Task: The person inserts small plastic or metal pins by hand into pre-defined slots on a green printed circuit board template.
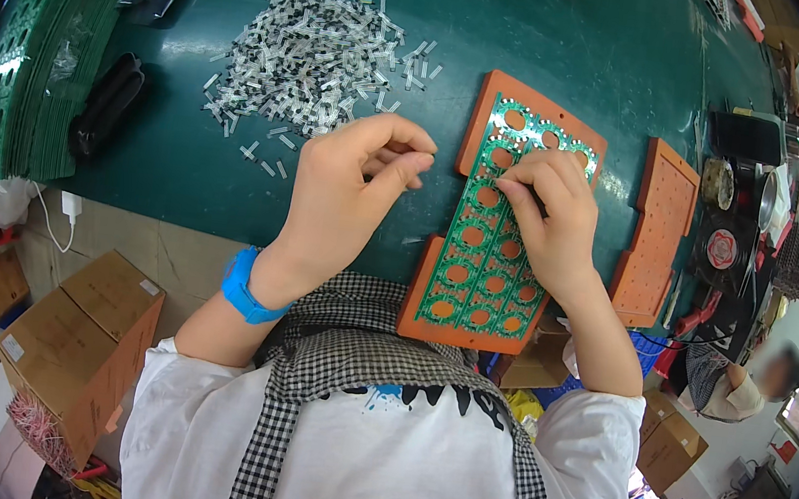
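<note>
A green circuit board panel (478,259) with round holes lies on an orange fixture tray (419,297) on the dark green table. My right hand (548,218) rests on the panel, its fingertips pinched together against the board near its upper middle, apparently on a small part that is hidden. My left hand (353,179) hovers just left of the tray, thumb and fingers pinched on small whitish components. A blue band (245,288) wraps my left wrist. Behind my left hand spreads a pile of small white and black components (309,54).
A second orange fixture tray (659,232) lies right of the first. Stacked green panels (33,65) and a black object (106,104) sit at the left. Tools and a round tin (722,247) crowd the right. Cardboard boxes (79,340) stand below. Another person (752,383) sits at right.
</note>
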`<state>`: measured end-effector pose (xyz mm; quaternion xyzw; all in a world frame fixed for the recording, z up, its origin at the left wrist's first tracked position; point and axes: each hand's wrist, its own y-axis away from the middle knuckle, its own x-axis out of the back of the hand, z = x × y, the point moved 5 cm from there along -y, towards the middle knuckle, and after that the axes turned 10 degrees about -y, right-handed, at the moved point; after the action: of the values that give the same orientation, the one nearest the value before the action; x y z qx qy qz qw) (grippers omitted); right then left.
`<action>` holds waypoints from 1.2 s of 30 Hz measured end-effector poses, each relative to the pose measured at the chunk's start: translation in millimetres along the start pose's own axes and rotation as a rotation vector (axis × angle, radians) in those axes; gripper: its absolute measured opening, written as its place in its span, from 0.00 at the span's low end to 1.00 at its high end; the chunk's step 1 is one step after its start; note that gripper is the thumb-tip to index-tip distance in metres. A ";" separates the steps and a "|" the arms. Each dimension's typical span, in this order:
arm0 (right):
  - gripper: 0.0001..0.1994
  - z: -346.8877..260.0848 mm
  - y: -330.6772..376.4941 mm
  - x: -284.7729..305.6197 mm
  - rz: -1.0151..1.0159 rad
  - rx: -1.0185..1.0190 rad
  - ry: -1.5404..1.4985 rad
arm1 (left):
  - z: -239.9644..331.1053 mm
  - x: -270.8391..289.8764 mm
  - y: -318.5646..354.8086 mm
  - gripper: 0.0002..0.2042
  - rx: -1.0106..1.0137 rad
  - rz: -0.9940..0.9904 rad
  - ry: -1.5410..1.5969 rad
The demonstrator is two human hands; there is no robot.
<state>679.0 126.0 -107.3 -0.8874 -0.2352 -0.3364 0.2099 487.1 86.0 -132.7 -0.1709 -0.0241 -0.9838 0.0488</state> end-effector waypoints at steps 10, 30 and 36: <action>0.05 0.0 -1.0 -1.1 0.041 0.042 0.006 | -8.8 -8.4 10.7 0.10 0.080 -0.133 0.271; 0.11 -40.6 28.5 -4.5 -0.077 0.119 -0.218 | 11.3 -29.6 43.1 0.18 -0.002 -0.273 0.390; 0.07 -39.0 28.1 -3.8 -0.229 0.179 -0.365 | 13.0 -20.7 47.2 0.19 0.052 -0.399 0.152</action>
<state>672.7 81.7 -89.2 -0.8789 -0.3972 -0.1699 0.2020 515.7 41.8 -126.0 -0.0867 -0.0789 -0.9831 -0.1407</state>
